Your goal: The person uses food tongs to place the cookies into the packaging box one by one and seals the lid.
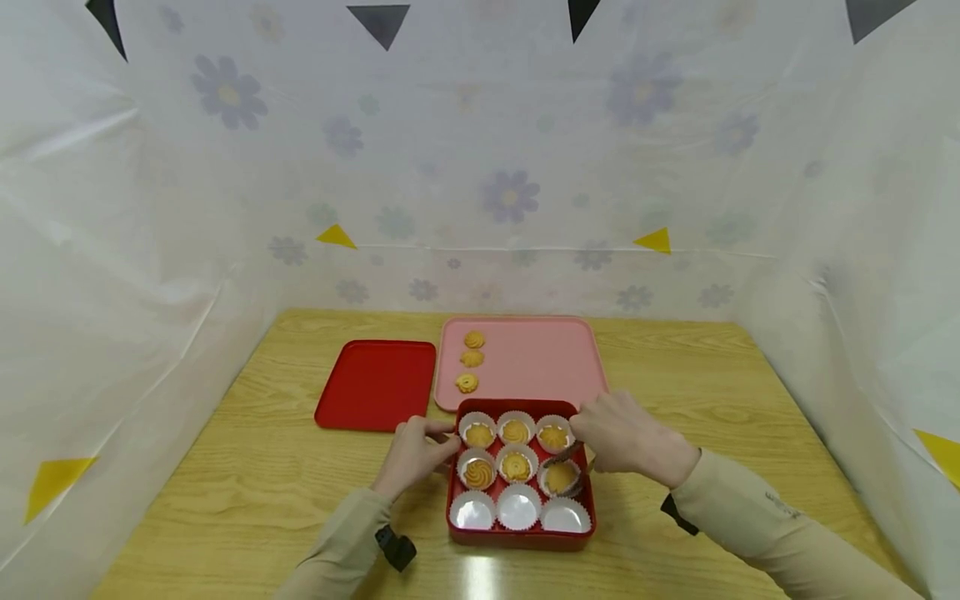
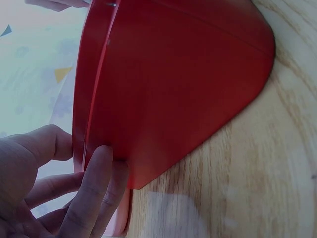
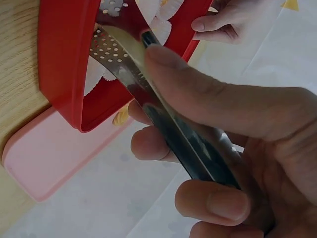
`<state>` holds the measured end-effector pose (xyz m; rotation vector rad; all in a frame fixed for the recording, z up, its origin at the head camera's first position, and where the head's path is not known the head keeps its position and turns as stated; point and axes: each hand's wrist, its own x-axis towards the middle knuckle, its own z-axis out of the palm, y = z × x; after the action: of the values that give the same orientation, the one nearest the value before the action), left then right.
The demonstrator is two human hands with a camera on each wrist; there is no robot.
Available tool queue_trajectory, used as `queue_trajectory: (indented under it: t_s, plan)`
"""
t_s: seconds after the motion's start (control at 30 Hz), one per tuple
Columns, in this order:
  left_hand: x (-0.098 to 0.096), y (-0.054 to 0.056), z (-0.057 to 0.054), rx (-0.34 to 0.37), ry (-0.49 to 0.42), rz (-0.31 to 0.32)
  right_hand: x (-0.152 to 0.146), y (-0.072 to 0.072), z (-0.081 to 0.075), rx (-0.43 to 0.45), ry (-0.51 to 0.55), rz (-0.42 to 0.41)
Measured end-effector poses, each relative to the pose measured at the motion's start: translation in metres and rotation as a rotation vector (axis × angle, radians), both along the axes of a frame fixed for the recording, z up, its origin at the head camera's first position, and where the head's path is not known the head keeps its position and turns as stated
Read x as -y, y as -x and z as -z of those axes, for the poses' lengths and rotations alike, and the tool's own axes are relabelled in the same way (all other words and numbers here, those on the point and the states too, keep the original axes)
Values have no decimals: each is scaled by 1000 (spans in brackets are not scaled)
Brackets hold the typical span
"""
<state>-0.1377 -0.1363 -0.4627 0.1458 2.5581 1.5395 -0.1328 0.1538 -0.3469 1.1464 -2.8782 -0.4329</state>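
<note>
A red box [image 1: 523, 540] stands at the front of the table with rows of white paper cups in it. Cookies sit in the cups of the back and middle rows; the front row's cups [image 1: 518, 507] are bare. My left hand [image 1: 415, 457] pinches the box's left wall near the back corner, thumb at the rim, fingers outside. In my right hand [image 1: 625, 435] are metal tongs [image 3: 143, 94] with perforated ends. Those ends reach into the middle row's right cup, around a cookie [image 1: 559, 477]; whether they squeeze it I cannot tell.
Behind the box lies a pink tray [image 1: 536, 358] with three cookies [image 1: 472, 358] in a column at its left side. A flat red lid or tray [image 1: 377, 385] lies to its left. Patterned white sheeting [image 1: 510, 275] walls in the table's back and sides.
</note>
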Motion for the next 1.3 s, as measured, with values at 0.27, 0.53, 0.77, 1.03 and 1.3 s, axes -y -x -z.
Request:
queue_trajectory:
  t_s: [0.27,0.53,0.77,1.03,1.3]
  plan:
    - [-1,0,0,-6,1,-6,-4,2,1,-9,19,-21]
    - [-1,1,2,-12,7,-9,-12,5,0,-4,54,-29]
    - [-1,0,2,-10,9,-11,-23,11,-4,146,117,4]
    - [-1,1,1,-7,11,-18,-38,17,-3,212,191,7]
    - [-2,0,1,-11,20,-19,-37,18,4,193,171,32]
